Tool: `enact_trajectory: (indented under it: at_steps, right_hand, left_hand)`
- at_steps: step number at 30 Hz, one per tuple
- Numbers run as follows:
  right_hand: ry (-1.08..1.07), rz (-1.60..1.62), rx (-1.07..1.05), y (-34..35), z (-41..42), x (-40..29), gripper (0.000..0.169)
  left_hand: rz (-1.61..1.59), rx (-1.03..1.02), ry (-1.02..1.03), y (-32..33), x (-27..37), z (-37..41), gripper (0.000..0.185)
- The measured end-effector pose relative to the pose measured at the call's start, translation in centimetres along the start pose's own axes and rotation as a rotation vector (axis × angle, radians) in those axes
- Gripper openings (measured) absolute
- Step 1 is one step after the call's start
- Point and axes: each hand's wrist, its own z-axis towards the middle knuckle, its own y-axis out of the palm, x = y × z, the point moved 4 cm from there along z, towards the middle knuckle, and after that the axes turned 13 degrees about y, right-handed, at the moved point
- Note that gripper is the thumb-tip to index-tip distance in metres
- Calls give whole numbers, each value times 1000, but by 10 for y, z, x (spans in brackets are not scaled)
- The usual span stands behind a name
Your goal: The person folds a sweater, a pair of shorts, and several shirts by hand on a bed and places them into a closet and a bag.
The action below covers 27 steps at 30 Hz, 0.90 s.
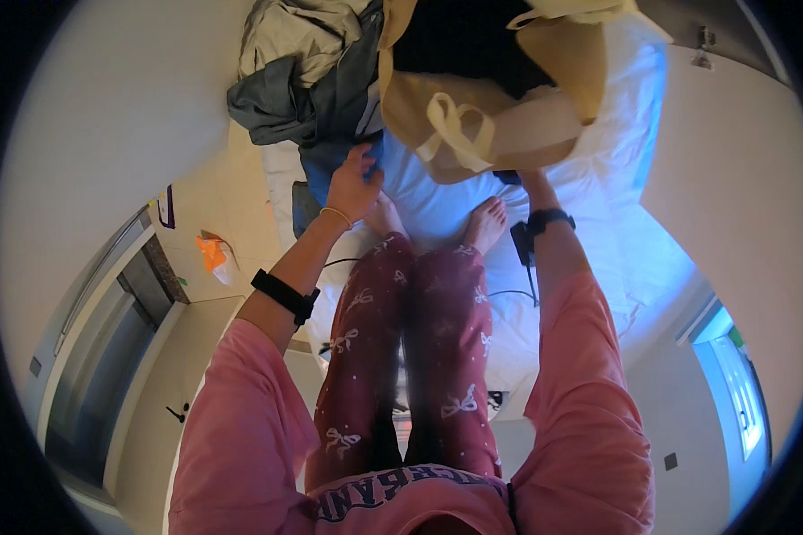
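Observation:
My left hand [356,187] hangs with its fingers apart and nothing in it, just below a pile of clothes. That pile has a dark grey garment [271,100], a beige garment [318,40] and blue cloth [318,167] at its lower edge. A large tan bag [408,120] stands open to the right of the clothes. Its cream strap handle [455,134] loops over the near side, and the inside looks black. My right hand [534,179] reaches to the bag's lower right edge; its fingers are hidden behind the bag, so its grip cannot be seen.
My bare feet [488,224] stand on a white bed sheet [582,200]. Thin black cables run beside my legs. An orange and white packet [214,257] lies on the floor at left, near a glazed door [107,361]. Walls flank both sides, with a window [736,388] at right.

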Motion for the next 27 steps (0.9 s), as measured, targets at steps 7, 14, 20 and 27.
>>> enact_trajectory:
  at_steps: [7, 14, 20, 27]
  right_hand:
    - [174, 339, -198, -132, -98, -33, 22]
    - [271, 624, -281, -235, -194, -47, 23]
    - [15, 864, -425, -355, -332, -148, 16]
    - [-405, 648, -986, -424, -496, -287, 24]
  left_hand:
    - [247, -250, 241, 11, 84, -56, 48]
    - [180, -220, 49, -33, 218, -101, 48]
    - [182, -195, 151, -82, 286, -160, 51]
    - [-150, 105, -79, -183, 325, -251, 68]
